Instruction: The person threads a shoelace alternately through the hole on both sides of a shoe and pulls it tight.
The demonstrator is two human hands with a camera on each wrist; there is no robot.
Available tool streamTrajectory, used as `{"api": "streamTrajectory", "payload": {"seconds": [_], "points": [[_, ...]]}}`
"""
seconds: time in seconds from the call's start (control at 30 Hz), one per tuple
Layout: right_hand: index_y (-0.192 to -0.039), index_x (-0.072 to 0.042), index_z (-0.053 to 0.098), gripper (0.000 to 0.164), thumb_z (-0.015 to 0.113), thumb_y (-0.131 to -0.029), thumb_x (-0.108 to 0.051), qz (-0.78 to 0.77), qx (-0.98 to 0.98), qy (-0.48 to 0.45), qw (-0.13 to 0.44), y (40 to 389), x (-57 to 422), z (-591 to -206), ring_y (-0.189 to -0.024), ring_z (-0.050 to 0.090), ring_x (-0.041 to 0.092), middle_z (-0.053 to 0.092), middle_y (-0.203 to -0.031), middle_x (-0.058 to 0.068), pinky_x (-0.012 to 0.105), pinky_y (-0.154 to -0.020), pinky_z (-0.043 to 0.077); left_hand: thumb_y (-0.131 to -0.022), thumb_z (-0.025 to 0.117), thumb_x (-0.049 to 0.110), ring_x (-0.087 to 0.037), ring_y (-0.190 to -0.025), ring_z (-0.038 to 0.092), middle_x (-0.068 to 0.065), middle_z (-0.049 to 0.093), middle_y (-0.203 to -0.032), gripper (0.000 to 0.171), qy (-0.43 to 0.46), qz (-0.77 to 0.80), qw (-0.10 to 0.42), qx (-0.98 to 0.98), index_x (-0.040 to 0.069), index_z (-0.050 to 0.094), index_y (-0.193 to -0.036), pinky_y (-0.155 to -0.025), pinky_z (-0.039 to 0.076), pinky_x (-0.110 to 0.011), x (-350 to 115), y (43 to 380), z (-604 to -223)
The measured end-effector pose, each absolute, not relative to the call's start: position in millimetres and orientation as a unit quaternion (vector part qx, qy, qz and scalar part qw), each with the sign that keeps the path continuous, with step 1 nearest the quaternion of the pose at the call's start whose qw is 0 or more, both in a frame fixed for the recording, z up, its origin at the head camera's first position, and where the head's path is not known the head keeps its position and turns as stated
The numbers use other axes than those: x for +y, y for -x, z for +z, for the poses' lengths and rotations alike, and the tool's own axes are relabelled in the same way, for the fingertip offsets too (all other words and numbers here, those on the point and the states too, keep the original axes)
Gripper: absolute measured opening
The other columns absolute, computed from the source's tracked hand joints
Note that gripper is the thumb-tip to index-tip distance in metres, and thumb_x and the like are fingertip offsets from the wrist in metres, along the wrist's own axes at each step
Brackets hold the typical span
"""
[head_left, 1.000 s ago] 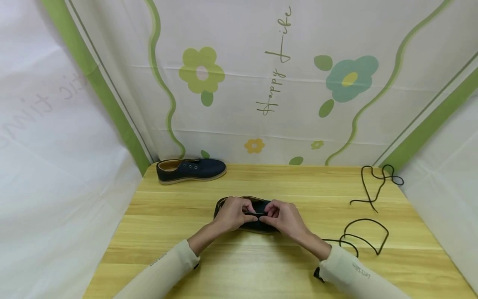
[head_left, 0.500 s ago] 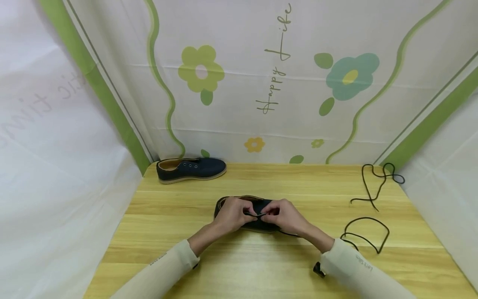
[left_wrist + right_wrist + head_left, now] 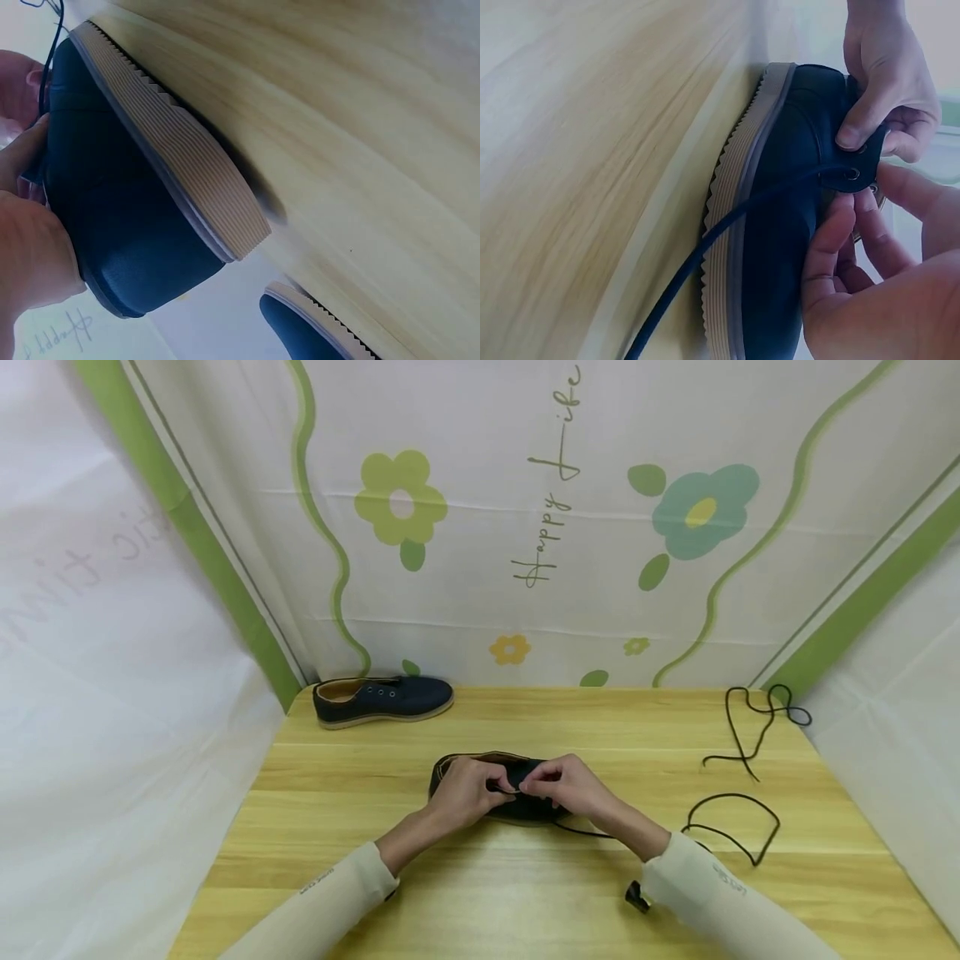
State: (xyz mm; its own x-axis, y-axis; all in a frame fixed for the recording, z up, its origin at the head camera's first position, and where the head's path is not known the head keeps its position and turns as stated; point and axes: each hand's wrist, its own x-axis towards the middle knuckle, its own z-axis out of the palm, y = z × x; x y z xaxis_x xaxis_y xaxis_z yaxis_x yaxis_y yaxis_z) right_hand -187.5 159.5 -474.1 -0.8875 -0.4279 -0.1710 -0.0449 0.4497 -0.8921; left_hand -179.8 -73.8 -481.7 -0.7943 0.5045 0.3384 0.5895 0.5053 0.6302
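Observation:
A dark navy shoe point(image 3: 525, 806) with a ribbed tan sole point(image 3: 721, 285) stands in front of the person. My left hand point(image 3: 467, 792) pinches its eyelet flap point(image 3: 866, 159) between thumb and fingers, near the shoe's opening. At the flap's front edge my right hand point(image 3: 570, 789) has thumb and fingertips close together, some fingers tucked beneath the flap. A black shoelace point(image 3: 742, 208) runs from the table into the flap's front eyelet from the outside. Its tip is hidden behind the flap; I cannot tell whether the right fingertips hold it as well.
A second navy shoe point(image 3: 384, 700), unlaced, stands at the table's back left. Another black shoelace point(image 3: 750, 735) lies at the back right. The loose part of the working lace point(image 3: 738, 797) curls over the wooden table point(image 3: 480, 902). Fabric walls point(image 3: 480, 568) enclose the back and sides.
The right hand's fingers have shifted up along the flap's edge. More lace now shows between the shoe and the right wrist. The left hand stays on the flap; the shoe has barely moved.

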Motion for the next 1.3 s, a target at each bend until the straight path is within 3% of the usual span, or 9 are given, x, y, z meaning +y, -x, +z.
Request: {"api": "streamTrajectory", "payload": {"seconds": [0.4, 0.6, 0.73, 0.93, 1.3], "points": [[-0.112, 0.007, 0.075, 0.026, 0.065, -0.107, -0.016, -0.613, 0.768, 0.078, 0.166, 191.1, 165.9, -470.9, -0.089, 0.071, 0.018, 0.076, -0.101, 0.009, 0.029, -0.072, 0.060, -0.089, 0.088, 0.019, 0.002, -0.057, 0.052, 0.004, 0.080, -0.089, 0.006, 0.282, -0.399, 0.006, -0.872, 0.018, 0.082, -0.092, -0.058, 0.047, -0.020, -75.5, 181.7, -479.8], [-0.117, 0.014, 0.069, 0.030, 0.060, -0.110, -0.013, -0.671, 0.719, 0.076, 0.167, 197.6, 181.1, -466.5, -0.095, 0.076, 0.017, 0.076, -0.109, 0.015, 0.030, -0.084, 0.062, -0.092, 0.085, 0.020, -0.003, -0.074, 0.069, 0.005, 0.079, -0.091, 0.005, 0.271, -0.409, -0.017, -0.871, 0.018, 0.082, -0.095, -0.071, 0.058, -0.024, -76.4, 182.7, -479.8], [-0.120, 0.013, 0.067, 0.033, 0.058, -0.111, -0.018, -0.690, 0.702, 0.070, 0.163, 201.4, 193.0, -460.8, -0.100, 0.077, 0.018, 0.076, -0.115, 0.017, 0.031, -0.089, 0.061, -0.093, 0.085, 0.021, -0.009, -0.086, 0.074, 0.005, 0.079, -0.093, 0.005, 0.265, -0.415, -0.027, -0.870, 0.017, 0.083, -0.097, -0.080, 0.061, -0.029, -76.7, 183.2, -479.2], [-0.122, 0.009, 0.066, 0.031, 0.060, -0.111, -0.019, -0.727, 0.672, 0.041, 0.137, 207.1, 215.8, -452.4, -0.098, 0.078, 0.015, 0.079, -0.108, 0.007, 0.035, -0.093, 0.061, -0.094, 0.083, 0.023, -0.011, -0.090, 0.075, 0.006, 0.079, -0.095, 0.007, 0.253, -0.415, -0.046, -0.873, 0.018, 0.083, -0.099, -0.084, 0.061, -0.031, -77.1, 182.3, -477.4], [-0.115, 0.000, 0.073, 0.025, 0.059, -0.111, -0.020, -0.794, 0.598, 0.006, 0.112, 220.2, 277.5, -435.3, -0.102, 0.077, 0.015, 0.079, -0.105, 0.004, 0.026, -0.090, 0.060, -0.095, 0.083, 0.022, -0.012, -0.091, 0.076, 0.006, 0.079, -0.095, 0.006, 0.251, -0.420, -0.050, -0.870, 0.018, 0.083, -0.100, -0.084, 0.062, -0.033, -77.4, 181.2, -476.3]]}}
